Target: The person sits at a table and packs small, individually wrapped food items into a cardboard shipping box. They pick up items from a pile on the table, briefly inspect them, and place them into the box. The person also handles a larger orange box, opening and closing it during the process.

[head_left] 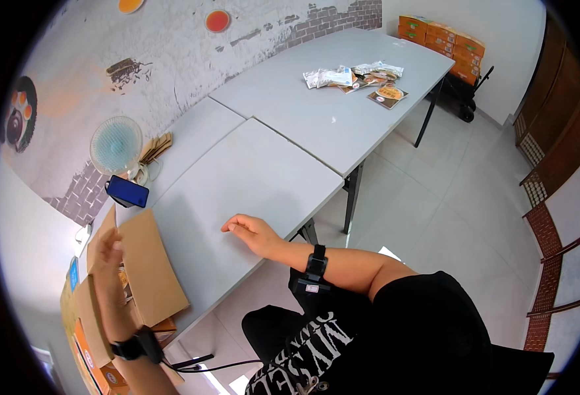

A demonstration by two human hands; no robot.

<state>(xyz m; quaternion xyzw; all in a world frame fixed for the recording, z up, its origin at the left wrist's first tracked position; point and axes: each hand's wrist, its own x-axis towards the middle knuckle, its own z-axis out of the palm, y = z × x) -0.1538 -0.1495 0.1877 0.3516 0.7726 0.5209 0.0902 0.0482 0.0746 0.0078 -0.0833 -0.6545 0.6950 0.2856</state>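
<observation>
My right hand rests at the near edge of the grey-white folding table, its fingers loosely curled and nothing seen in it. Above an opened cardboard box at the lower left is my left hand, fingers bent; its palm is partly turned away and blurred, so I cannot tell whether it holds anything. Printed food packets show partly inside the box, between its raised flaps. Each wrist wears a black strap with a small device. Just beyond the box, a smartphone leans on a dark stand.
A small fan and folded cardboard pieces stand along the wall. Silver and printed packets lie in a pile on the far table. Orange cartons are stacked on a black cart at the back. More orange boxes sit lower left.
</observation>
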